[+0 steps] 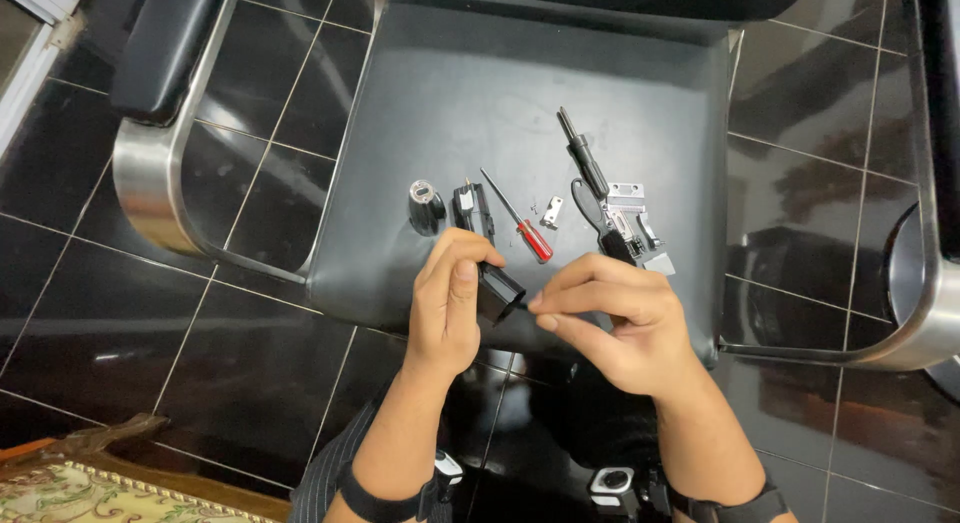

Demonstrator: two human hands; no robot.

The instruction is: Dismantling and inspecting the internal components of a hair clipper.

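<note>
You held a small black casing (497,291) just above the front edge of the chair seat (400,183), close to your body, where both hands could meet on it. Your left hand (445,303) was wrapped around it, thumb pressed along its near side, so its open end faced your other hand. Your right hand (615,313) had its thumb and forefinger pinched together right at that open end; whether something tiny sat between them I could not tell.

The loose parts lay in a row on the seat beyond your hands, near enough to reach: a rounded grey cap (425,205), a black block (473,211) beside it, a red-handled screwdriver (520,228) lying at a slant, a small metal bracket (552,213), and a black tool (585,158) resting against a metal blade piece (630,218). The chair's chrome frame (150,198) curved around over dark floor tiles (820,113).
</note>
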